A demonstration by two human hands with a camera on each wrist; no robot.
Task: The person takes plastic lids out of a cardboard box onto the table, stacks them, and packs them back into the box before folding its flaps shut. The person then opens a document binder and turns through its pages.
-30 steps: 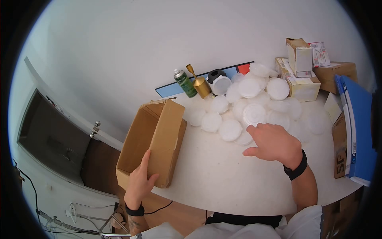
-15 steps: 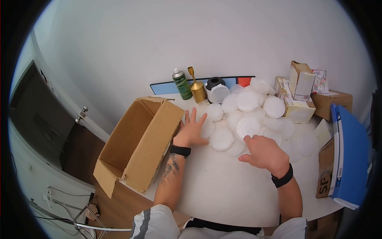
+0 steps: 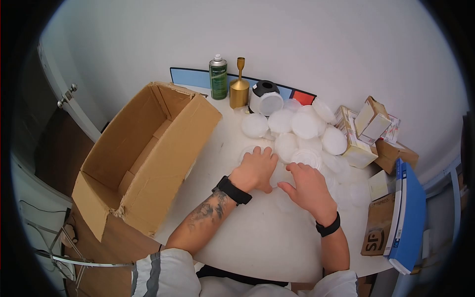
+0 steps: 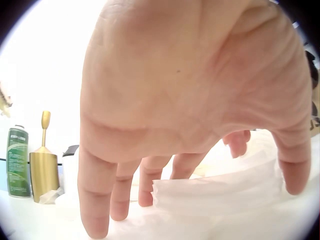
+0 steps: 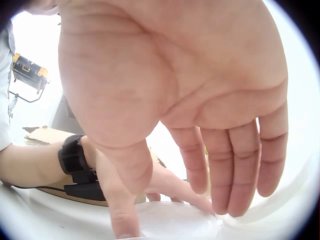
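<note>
A heap of white round plastic lids (image 3: 304,123) lies on the white table. At its near edge, my left hand (image 3: 257,171) reaches down with its fingers and thumb on opposite sides of a white round lid (image 4: 215,195). The thumb lies against one end of that lid and the fingertips are at the other. Close beside it, my right hand (image 3: 311,190) hovers at the heap, fingers relaxed and pointing down, with nothing held in them. In the right wrist view, the left hand and the lid show behind the right thumb.
To the left stands an open cardboard box (image 3: 168,163). Along the wall are a green spray can (image 3: 218,78), a brass candle holder (image 3: 239,93) and a black-and-white round object (image 3: 266,96). At the right are small cartons (image 3: 358,143), an SF box (image 3: 378,227) and a blue folder (image 3: 408,213).
My left hand has left the cardboard box and moved right to the lids, closing around one. The right hand stays by the heap. The head view has shifted.
</note>
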